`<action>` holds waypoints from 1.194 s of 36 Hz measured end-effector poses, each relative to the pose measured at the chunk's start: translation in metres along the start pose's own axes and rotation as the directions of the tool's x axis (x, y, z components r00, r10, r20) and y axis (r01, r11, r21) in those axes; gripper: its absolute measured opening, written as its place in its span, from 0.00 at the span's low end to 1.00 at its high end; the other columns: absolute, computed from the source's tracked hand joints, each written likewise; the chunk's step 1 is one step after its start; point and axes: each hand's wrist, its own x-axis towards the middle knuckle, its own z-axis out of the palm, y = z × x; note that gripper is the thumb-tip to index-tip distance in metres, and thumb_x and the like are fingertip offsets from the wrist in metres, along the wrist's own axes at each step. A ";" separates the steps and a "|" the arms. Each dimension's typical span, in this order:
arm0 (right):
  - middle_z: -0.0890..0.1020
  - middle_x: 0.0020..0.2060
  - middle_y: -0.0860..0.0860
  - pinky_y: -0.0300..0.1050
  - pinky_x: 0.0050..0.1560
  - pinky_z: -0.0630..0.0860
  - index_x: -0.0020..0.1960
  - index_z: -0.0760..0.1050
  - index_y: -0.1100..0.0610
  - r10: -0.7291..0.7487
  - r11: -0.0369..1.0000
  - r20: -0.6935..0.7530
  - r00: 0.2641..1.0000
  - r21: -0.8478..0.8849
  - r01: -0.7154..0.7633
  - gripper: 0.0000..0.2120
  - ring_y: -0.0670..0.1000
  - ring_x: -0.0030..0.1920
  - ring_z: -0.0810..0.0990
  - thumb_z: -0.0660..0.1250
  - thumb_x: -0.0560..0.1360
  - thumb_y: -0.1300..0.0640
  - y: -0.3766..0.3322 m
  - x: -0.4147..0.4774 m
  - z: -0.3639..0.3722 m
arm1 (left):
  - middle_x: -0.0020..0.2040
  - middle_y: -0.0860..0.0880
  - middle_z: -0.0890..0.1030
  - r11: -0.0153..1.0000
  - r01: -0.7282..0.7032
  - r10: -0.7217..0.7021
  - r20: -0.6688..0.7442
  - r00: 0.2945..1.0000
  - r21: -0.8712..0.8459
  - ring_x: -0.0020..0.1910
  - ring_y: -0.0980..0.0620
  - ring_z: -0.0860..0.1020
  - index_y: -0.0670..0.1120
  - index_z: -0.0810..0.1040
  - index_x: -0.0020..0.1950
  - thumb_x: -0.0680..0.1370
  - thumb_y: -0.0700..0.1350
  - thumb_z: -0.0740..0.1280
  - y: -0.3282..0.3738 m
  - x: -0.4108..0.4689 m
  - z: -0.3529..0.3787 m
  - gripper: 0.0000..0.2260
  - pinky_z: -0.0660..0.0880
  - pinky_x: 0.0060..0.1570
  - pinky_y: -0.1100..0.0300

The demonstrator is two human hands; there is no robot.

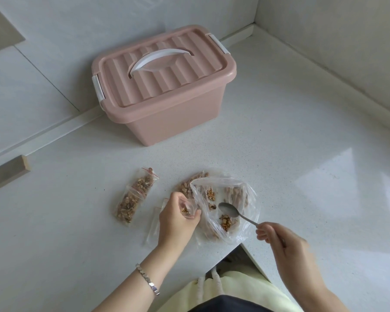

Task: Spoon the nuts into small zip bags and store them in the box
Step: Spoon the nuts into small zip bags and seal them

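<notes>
Our right grip point(284, 242) clamps an empty spoon point(230, 211) above crumbly brown nuts point(226, 220) in a crumpled clear bag point(249, 230); our left grip point(178, 219) pinches a small zip bag point(189, 208). Far back stands the lidded pink box point(164, 86).

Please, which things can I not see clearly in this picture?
- Inside of the box: head view, the shut lid hides it.
- Small bag: how full it is, as the left hand grips round it.
- Spoon: the handle end is inside the blurred right hand.
- Empty bags: their number, as they are clear, stacked and partly under the left hand.
</notes>
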 end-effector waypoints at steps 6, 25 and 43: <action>0.81 0.38 0.42 0.22 0.42 0.68 0.44 0.81 0.55 -0.195 0.943 0.112 0.974 -0.253 0.218 0.28 0.42 0.41 0.77 0.49 0.78 0.38 0.006 0.004 0.006 | 0.44 0.54 0.75 0.997 0.009 -0.019 0.133 0.991 0.076 0.44 0.55 0.75 0.50 0.68 0.48 0.69 0.43 0.74 -0.008 -0.003 0.002 0.16 0.70 0.40 0.68; 0.84 0.33 0.53 0.42 0.42 0.80 0.43 0.80 0.56 0.293 0.949 0.365 0.884 0.001 -0.315 0.13 0.48 0.35 0.83 0.58 0.78 0.59 0.019 0.035 -0.019 | 0.44 0.58 0.72 0.988 0.141 -0.130 0.154 0.979 -0.062 0.38 0.60 0.75 0.53 0.65 0.54 0.70 0.42 0.74 -0.001 -0.006 0.003 0.21 0.69 0.35 0.73; 0.82 0.36 0.61 0.47 0.44 0.80 0.52 0.74 0.65 0.608 0.388 0.551 0.571 0.421 -0.820 0.18 0.56 0.38 0.83 0.53 0.80 0.53 0.041 0.017 0.012 | 0.46 0.53 0.75 0.962 0.189 -0.174 0.088 0.981 -0.199 0.36 0.67 0.74 0.51 0.68 0.49 0.71 0.39 0.72 0.004 -0.006 0.002 0.15 0.69 0.34 0.76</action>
